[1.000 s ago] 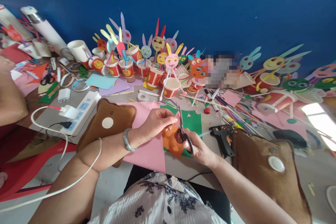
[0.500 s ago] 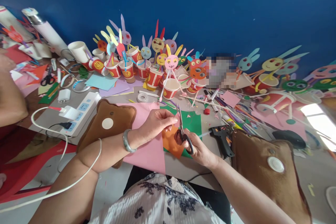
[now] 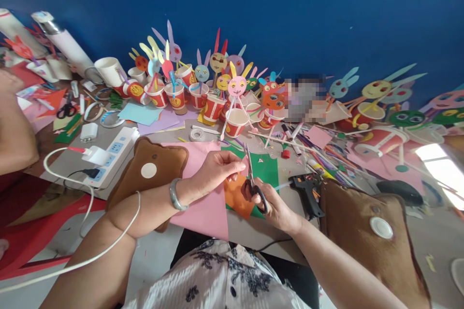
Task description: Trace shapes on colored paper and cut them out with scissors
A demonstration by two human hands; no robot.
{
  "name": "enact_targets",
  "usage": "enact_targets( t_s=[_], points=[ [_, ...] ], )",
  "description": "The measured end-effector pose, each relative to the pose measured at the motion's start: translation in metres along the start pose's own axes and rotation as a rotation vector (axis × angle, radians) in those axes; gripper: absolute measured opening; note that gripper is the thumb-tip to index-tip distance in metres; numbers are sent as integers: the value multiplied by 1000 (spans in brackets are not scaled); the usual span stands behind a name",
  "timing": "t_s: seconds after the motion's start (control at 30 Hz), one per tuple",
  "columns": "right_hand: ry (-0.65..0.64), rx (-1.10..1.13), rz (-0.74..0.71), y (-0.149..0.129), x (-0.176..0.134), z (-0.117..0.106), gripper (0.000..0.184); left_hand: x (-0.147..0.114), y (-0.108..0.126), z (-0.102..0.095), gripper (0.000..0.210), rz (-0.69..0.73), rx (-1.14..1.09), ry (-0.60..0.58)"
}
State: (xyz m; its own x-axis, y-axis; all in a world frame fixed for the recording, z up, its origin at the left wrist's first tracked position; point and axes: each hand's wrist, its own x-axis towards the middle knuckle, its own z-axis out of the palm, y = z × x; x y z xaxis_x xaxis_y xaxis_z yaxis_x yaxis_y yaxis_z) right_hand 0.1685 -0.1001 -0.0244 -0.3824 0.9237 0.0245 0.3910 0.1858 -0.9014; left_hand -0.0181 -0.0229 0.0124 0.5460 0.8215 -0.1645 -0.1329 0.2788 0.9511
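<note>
Crowding the upper middle of the frame, finished cup figures [image 3: 235, 106] stand; at centre, the left hand [image 3: 213, 170] pinches a small pink paper piece [image 3: 245, 163] while the right hand [image 3: 270, 203] grips scissors [image 3: 251, 176], blades nearly closed, mid-cut and unfinished.

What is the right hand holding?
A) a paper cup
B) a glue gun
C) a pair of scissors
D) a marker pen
C: the right hand grips black-handled scissors, blades pointing up beside the small pink paper piece pinched by the left hand; the glue gun lies untouched on the table.
</note>
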Motion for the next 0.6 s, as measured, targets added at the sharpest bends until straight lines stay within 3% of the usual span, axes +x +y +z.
enact_targets(
  t_s=[0.6],
  points=[
    [18, 12, -47, -1, 2, 0, 62, 0, 1, 1, 24, 8, -1, -47]
  ],
)
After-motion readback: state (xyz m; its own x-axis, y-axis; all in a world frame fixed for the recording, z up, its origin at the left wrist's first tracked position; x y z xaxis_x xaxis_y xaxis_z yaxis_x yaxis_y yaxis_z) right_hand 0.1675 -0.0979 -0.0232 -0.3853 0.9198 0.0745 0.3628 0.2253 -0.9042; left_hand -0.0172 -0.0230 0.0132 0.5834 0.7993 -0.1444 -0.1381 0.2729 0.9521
